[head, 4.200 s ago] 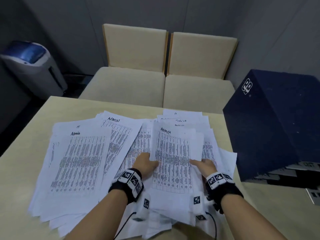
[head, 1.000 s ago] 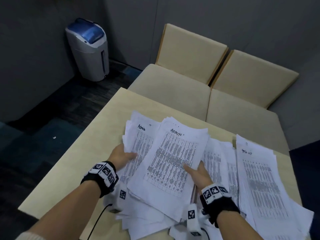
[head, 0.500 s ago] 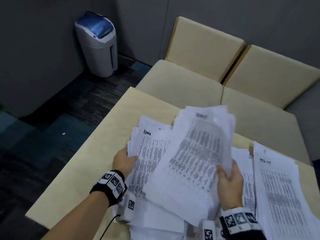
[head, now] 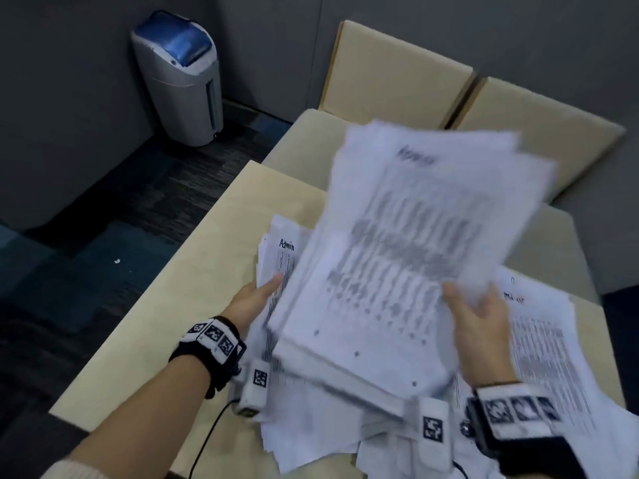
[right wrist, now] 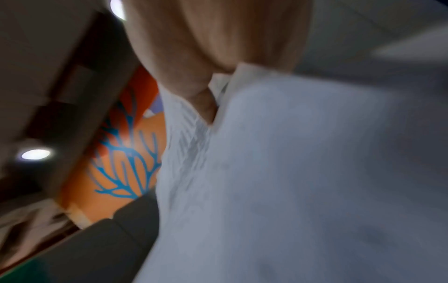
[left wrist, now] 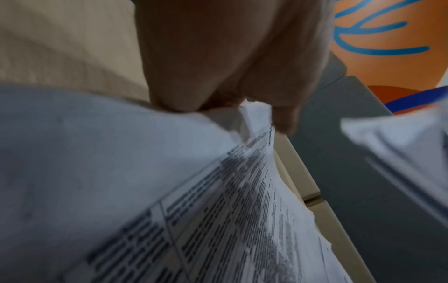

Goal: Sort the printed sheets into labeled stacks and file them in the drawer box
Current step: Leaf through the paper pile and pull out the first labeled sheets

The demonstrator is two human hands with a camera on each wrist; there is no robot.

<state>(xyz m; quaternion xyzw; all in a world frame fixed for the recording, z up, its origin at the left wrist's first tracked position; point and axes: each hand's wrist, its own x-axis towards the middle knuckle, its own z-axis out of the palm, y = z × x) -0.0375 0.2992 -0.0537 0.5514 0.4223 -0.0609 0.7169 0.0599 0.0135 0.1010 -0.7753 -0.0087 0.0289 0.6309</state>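
Note:
My right hand (head: 463, 299) grips a thick bundle of printed sheets (head: 415, 254) by its right edge and holds it raised and tilted above the table, blurred. In the right wrist view my thumb (right wrist: 206, 103) lies on the bundle (right wrist: 290, 172). Half under the bundle lies a stack headed "Admin" (head: 281, 252); my left hand (head: 273, 286) pinches its left edge, thumb on top. The left wrist view shows my fingers (left wrist: 281, 118) curled round those sheets (left wrist: 194, 191). Another labeled stack (head: 543, 347) lies to the right. The drawer box is out of view.
The pale wooden table (head: 166, 333) has its left edge and near corner close to my left arm. Loose sheets (head: 311, 433) spread toward the front edge. Two beige chairs (head: 397, 74) stand behind the table. A grey bin with a blue lid (head: 179, 74) stands on the floor, far left.
My right hand has taken hold of the bundle and lifted it off the pile, tilting it up and away. My left hand has stayed at the Admin stack's left edge.

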